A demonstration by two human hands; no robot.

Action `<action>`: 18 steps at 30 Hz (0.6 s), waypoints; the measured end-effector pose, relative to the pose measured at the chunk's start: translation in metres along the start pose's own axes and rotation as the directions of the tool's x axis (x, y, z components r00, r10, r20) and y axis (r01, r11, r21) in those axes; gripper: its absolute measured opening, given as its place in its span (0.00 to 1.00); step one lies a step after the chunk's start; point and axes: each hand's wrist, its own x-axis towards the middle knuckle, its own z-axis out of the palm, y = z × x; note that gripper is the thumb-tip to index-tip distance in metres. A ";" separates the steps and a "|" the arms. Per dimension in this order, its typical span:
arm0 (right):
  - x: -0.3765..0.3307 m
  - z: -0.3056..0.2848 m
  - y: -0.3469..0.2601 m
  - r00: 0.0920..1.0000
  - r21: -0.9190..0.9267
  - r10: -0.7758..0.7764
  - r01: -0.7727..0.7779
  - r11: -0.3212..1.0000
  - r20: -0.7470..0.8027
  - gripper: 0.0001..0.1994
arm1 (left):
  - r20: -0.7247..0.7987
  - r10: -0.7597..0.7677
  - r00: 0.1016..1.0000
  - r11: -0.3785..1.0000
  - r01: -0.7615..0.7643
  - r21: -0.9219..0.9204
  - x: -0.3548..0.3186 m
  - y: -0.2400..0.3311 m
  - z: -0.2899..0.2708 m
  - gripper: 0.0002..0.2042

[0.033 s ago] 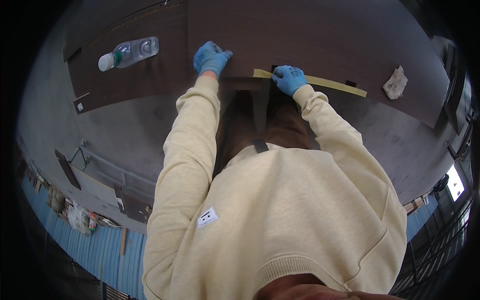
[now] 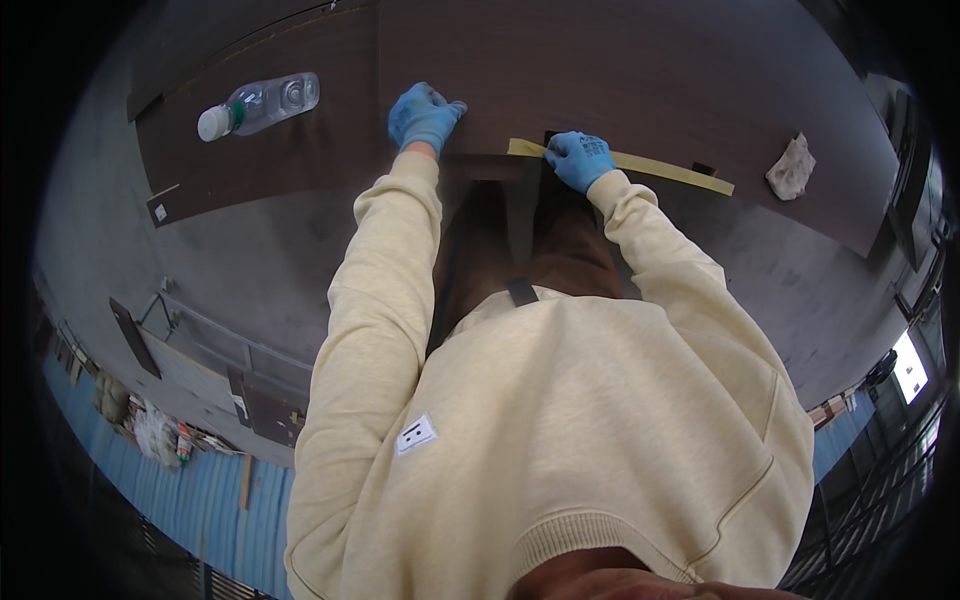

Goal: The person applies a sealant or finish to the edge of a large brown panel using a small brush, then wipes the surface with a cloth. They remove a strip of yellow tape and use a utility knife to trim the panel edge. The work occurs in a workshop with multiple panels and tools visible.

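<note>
My left hand [image 2: 421, 117], in a blue work glove, rests on a dark brown board [image 2: 620, 70] with its fingers curled in. Whatever the fingers may hold is hidden. My right hand [image 2: 580, 160], gloved the same way, is closed over a long, thin yellow strip [image 2: 680, 174] at the board's near edge. A small dark piece [image 2: 550, 136] peeks out beside its fingertips. Another dark rectangular spot [image 2: 704, 169] shows along the strip, farther right; I cannot tell if it is a block or a cutout.
A clear plastic bottle [image 2: 270, 105] with a white cap lies on the board at the left. On the right is a crumpled whitish cloth or glove [image 2: 791, 168]. A metal-framed stand [image 2: 230, 340] with dark panels stands at the lower left, near a blue corrugated surface [image 2: 200, 500].
</note>
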 end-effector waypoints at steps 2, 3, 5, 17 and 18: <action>-0.001 0.001 0.001 1.000 -0.018 -0.019 0.019 1.000 -0.002 0.11 | 0.006 -0.006 1.000 1.000 0.006 0.008 0.000 0.001 -0.001 0.15; -0.001 0.000 0.002 1.000 -0.026 -0.027 0.026 0.999 -0.006 0.11 | 0.011 -0.008 1.000 1.000 0.008 0.011 0.000 0.002 -0.002 0.15; 0.000 -0.001 0.001 1.000 -0.024 -0.024 0.024 0.999 -0.003 0.11 | 0.019 -0.022 1.000 1.000 0.022 0.022 0.001 0.002 -0.002 0.15; -0.008 0.002 -0.015 0.988 -0.007 0.143 -0.144 0.990 -0.053 0.16 | 0.022 0.011 1.000 0.999 -0.011 0.035 0.001 0.002 -0.005 0.15; -0.010 0.007 -0.013 0.980 0.139 0.194 -0.186 0.973 -0.039 0.16 | 0.021 0.018 1.000 0.999 -0.018 0.035 0.001 0.001 -0.004 0.15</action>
